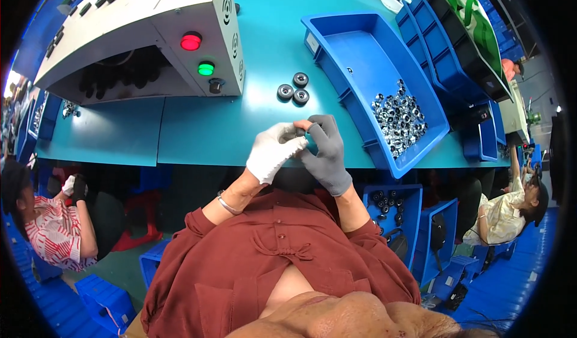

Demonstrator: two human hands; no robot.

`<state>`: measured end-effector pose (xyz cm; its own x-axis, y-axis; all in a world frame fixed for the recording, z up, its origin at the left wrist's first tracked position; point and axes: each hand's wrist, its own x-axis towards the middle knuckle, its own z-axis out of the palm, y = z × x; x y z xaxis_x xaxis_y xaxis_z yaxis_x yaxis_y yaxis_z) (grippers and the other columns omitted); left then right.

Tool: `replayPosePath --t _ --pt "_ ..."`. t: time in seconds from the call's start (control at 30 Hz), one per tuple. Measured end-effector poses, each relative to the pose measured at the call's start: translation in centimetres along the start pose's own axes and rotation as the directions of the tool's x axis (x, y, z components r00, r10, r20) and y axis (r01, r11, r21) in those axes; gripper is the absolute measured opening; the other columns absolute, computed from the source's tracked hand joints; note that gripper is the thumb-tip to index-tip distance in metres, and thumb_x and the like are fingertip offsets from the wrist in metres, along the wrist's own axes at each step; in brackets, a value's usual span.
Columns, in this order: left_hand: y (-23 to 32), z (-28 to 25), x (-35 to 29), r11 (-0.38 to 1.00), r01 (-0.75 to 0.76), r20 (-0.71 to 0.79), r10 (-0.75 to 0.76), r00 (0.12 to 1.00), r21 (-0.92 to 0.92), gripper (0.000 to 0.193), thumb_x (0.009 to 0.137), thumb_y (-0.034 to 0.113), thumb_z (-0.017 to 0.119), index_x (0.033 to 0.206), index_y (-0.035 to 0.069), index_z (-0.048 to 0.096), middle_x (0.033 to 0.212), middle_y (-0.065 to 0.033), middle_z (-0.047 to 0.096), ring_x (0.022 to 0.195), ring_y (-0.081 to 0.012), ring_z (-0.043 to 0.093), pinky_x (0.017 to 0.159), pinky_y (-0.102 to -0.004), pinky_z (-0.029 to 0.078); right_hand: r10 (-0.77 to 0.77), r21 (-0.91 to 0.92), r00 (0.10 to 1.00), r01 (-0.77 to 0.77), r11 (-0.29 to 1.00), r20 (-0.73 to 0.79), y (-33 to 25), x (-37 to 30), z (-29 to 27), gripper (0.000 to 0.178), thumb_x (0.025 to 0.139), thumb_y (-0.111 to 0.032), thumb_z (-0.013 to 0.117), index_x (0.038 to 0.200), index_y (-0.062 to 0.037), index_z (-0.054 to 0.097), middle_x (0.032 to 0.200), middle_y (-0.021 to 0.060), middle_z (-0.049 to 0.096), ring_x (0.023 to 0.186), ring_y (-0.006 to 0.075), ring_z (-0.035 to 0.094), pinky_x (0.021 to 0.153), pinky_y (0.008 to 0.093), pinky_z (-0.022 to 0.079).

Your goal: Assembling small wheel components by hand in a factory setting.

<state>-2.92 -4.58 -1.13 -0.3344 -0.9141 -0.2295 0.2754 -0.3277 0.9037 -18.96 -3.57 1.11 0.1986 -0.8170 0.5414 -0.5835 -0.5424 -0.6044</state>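
Note:
My left hand (273, 150) wears a white glove and my right hand (324, 148) a grey glove. They meet over the near edge of the teal table (198, 127), fingertips pinching a small dark round part (297, 133) between them. Three black and silver round parts (293, 88) lie on the table just beyond my hands. A blue bin (360, 43) to the right holds several shiny metal rings (398, 116).
A white machine box (150, 13) with a red lamp (191, 41) and a green lamp (206, 68) stands at the back left. More blue bins (448, 55) sit at the right. Blue crates with dark parts (387, 208) stand below the table. Other people sit at the left (51, 224) and the right (511, 205).

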Motion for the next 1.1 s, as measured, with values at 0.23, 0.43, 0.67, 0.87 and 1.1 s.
replayPosePath --t 0.23,0.43,0.67,0.87,1.1 --pt "-0.8 -0.4 0.6 0.995 0.020 0.024 -0.018 1.000 -0.100 0.035 0.094 0.014 0.070 0.122 -0.006 0.062 0.101 -0.0069 0.069 0.086 -0.0130 0.063 0.077 -0.0263 0.052 0.045 0.088 0.998 -0.042 0.995 -0.040 -0.1 0.4 0.0 0.043 0.066 -0.007 0.074 0.108 -0.0024 0.067 0.103 0.0113 0.060 0.095 0.0308 0.058 0.078 0.0382 0.049" --pt "-1.3 -0.4 1.0 0.870 0.133 0.142 -0.074 0.987 -0.474 0.036 0.102 0.028 0.062 0.118 -0.004 0.061 0.111 -0.0090 0.064 0.096 -0.0190 0.065 0.085 -0.0341 0.053 0.044 -0.018 0.999 -0.044 0.999 -0.015 0.0 0.4 -0.5 0.041 0.067 -0.004 0.070 0.108 -0.0013 0.067 0.102 0.0116 0.060 0.096 0.0311 0.058 0.078 0.0387 0.050" --pt "-0.6 0.2 0.8 0.819 0.235 0.235 -0.127 0.964 -0.523 0.045 0.105 0.042 0.054 0.125 0.002 0.056 0.112 -0.0081 0.063 0.099 -0.0213 0.062 0.091 -0.0411 0.052 0.110 0.048 0.993 -0.108 0.993 -0.037 -0.5 0.6 -0.5 0.037 0.066 -0.005 0.069 0.103 -0.0014 0.068 0.098 0.0115 0.060 0.091 0.0306 0.058 0.075 0.0392 0.050" --pt "-1.6 -0.2 0.9 0.815 0.226 0.237 -0.112 0.965 -0.534 0.046 0.104 0.045 0.054 0.126 0.005 0.056 0.115 -0.0090 0.064 0.102 -0.0223 0.062 0.094 -0.0432 0.050 0.060 -0.019 0.997 -0.061 0.998 -0.048 -0.4 0.7 -0.3 0.035 0.067 -0.007 0.070 0.101 -0.0014 0.069 0.096 0.0105 0.059 0.090 0.0296 0.057 0.074 0.0383 0.049" --pt "-1.3 0.5 0.4 0.462 0.384 0.320 -0.213 0.923 -0.800 0.041 0.102 0.034 0.060 0.128 0.002 0.055 0.121 -0.0090 0.061 0.109 -0.0188 0.059 0.099 -0.0380 0.049 0.108 -0.008 0.994 -0.108 0.994 0.027 -0.4 0.5 -0.9 0.038 0.069 -0.010 0.072 0.106 -0.0006 0.069 0.104 0.0111 0.061 0.098 0.0274 0.057 0.080 0.0355 0.049"
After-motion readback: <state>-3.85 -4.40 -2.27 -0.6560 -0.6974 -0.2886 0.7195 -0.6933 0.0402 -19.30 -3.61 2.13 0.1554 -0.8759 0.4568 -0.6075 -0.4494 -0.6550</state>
